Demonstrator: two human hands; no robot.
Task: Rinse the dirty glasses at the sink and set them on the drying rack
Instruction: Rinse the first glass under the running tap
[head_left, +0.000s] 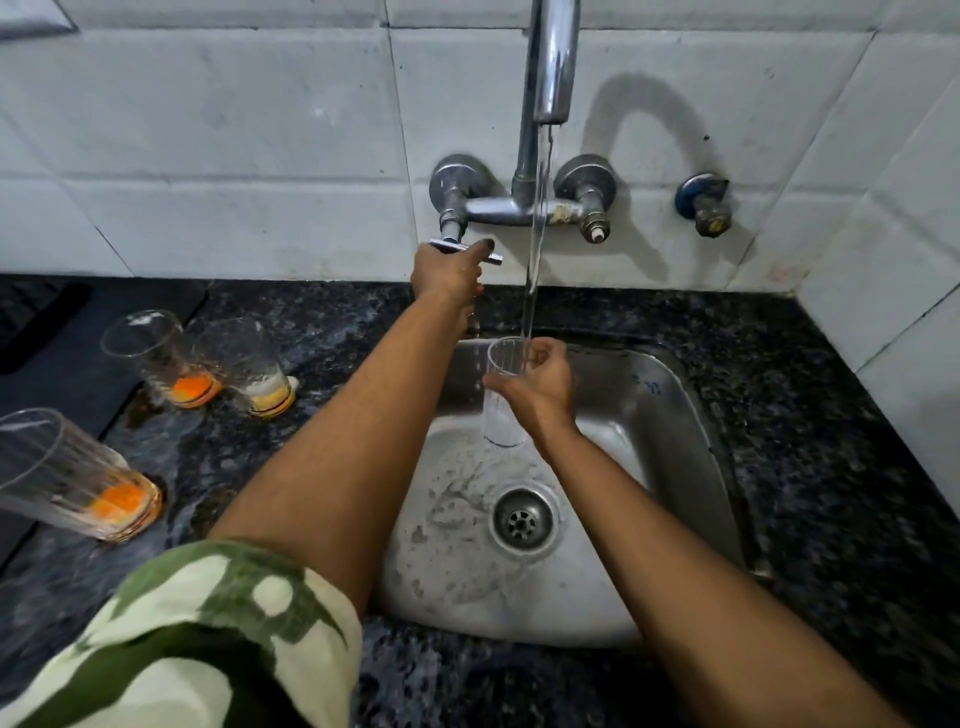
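Where the dark speckled stone counter meets the white tiled wall, a black mat lies at the far left edge. Three dirty glasses stand on the counter left of the sink. The nearest glass sits at the mat's edge and holds an orange residue at its bottom. Behind it, a second glass also has orange dregs, and just beside that one, touching or nearly so, a third glass holds a pale yellowish remnant with foam. The counter around them looks wet.

A green-and-cream patterned sleeve covers the left upper arm. The left hand reaches to the wall and grips the lever handle of the chrome mixer tap, fingers curled over it. Water runs in a thin stream from the spout down into a clear glass, held upright over the steel sink. The right hand wraps around this glass from its right side, near the rim. Below, the basin is wet and spotted, with a round drain. Right of the tap, a separate small valve juts from the tiles.
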